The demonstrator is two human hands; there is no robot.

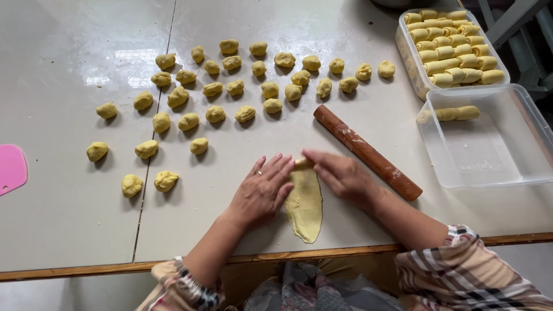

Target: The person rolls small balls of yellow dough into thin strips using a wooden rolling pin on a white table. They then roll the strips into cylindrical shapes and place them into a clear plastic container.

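A flattened oval strip of yellow dough (305, 204) lies on the white table (69, 219) near its front edge. My left hand (260, 193) and my right hand (344, 174) rest flat on the strip's far end, fingers together, where the dough is curled into a small roll. A ring sits on a left finger. A brown wooden rolling pin (367, 151) lies diagonally just right of my right hand, apart from it.
Several small yellow dough balls (214, 89) are scattered across the table's far half. At the back right stands a clear tub full of rolled dough pieces (452, 49); a second clear tub (489, 167) holds two rolls. A pink scraper (10, 168) lies at the left edge.
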